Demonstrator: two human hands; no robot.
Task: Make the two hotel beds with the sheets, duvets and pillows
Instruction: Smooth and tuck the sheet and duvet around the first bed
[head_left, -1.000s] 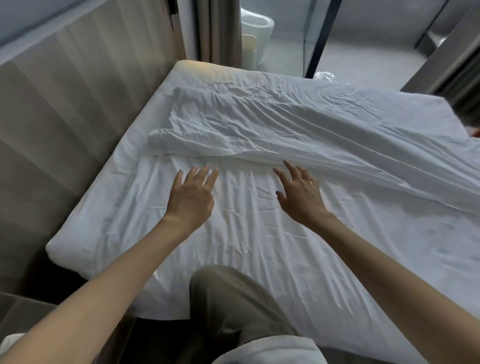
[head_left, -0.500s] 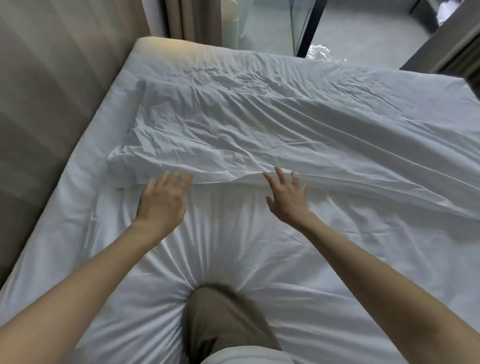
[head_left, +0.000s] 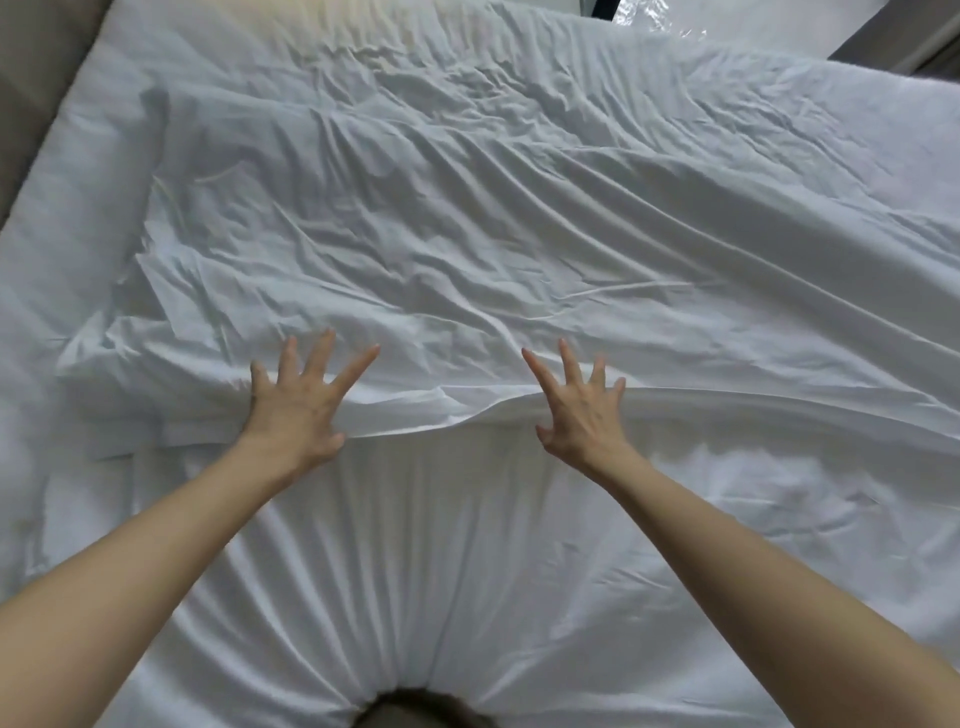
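Note:
A white sheet (head_left: 467, 249) lies crumpled across the far half of the bed, its folded near edge running left to right across the middle. Below that edge the mattress (head_left: 441, 561) is covered in smoother white fabric with pleat-like creases. My left hand (head_left: 301, 400) rests flat on the fold's edge, fingers spread. My right hand (head_left: 582, 410) lies flat on the same edge further right, fingers also spread. Neither hand grips the cloth. My knee (head_left: 421, 714) presses into the mattress at the bottom of the view.
A wood-panelled wall (head_left: 36, 67) runs along the bed's left side. Beyond the far edge, at the top right, shows crinkled clear plastic (head_left: 654, 23) and a dark frame (head_left: 904, 36).
I have leaned further over the bed, so it fills the view. Both hands slid forward from the smooth part onto the folded sheet edge and their fingers spread wider.

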